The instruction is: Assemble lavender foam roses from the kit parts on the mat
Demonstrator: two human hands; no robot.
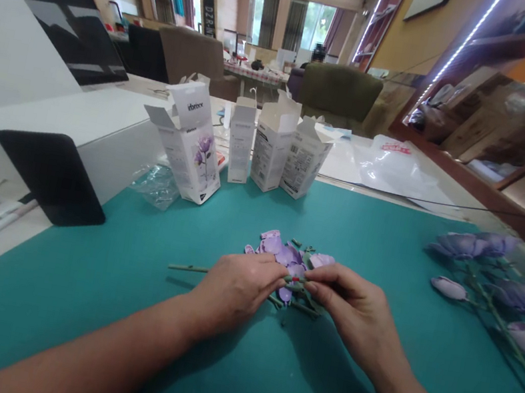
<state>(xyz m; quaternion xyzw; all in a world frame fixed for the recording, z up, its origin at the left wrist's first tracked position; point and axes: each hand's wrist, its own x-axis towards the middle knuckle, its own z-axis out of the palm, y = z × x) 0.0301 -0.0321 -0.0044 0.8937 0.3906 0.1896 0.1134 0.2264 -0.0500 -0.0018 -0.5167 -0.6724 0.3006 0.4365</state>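
Observation:
My left hand (239, 287) is closed around a thin green flower stem (186, 268), whose long end sticks out to the left. Facing it, my right hand (349, 307) pinches the other end between thumb and fingertips. A small red piece (296, 279) shows on the stem in the gap between my hands. Right behind and under my fingers lies a heap of loose purple petals (273, 244) with small green pieces, partly hidden by the hands.
A teal mat (123, 294) covers the table. Behind it stand several opened white cartons (270, 150) and a clear crumpled wrapper (156, 186). Purple artificial flowers (460, 245) lie at the right. A black tablet-like panel (50, 176) leans at the left; a plastic bag (394, 169) lies back right.

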